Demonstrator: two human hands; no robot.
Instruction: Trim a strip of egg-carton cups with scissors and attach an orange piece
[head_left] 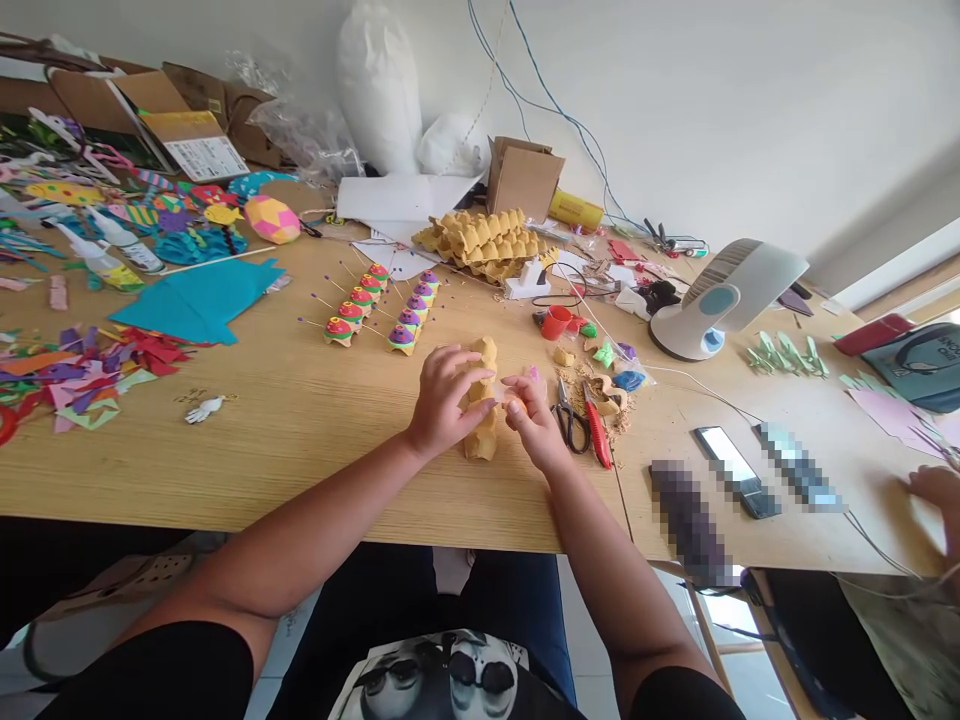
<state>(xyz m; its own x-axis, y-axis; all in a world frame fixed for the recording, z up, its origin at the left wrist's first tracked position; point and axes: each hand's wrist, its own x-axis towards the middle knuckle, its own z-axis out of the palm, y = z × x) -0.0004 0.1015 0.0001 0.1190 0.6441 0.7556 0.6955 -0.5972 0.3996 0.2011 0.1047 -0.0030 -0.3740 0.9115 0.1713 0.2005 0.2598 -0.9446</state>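
Note:
My left hand (pixel 448 398) is over a tan strip of egg carton (pixel 481 443), its fingers stretched out and apart and its thumb reaching toward my other hand. Close by on the right, my right hand (pixel 538 432) pinches a small orange lump (pixel 517 403) that looks like soft clay. A bit of clear film seems to show between the two hands, too small to be sure. My fingers hide part of the carton strip. Beyond it stand a red-and-green painted carton strip (pixel 358 300) and a purple-and-yellow one (pixel 414 312), both stuck with pins.
Black scissors (pixel 571 425) and a red-handled cutter (pixel 598 430) lie right of my hands, beside coloured clay lumps (pixel 628 381) and crumbs. Farther out are a white fan (pixel 724 295), stacked egg cartons (pixel 484 243), paper scraps (pixel 90 370) and phones (pixel 739 472). Another person's hand (pixel 937 495) rests at far right.

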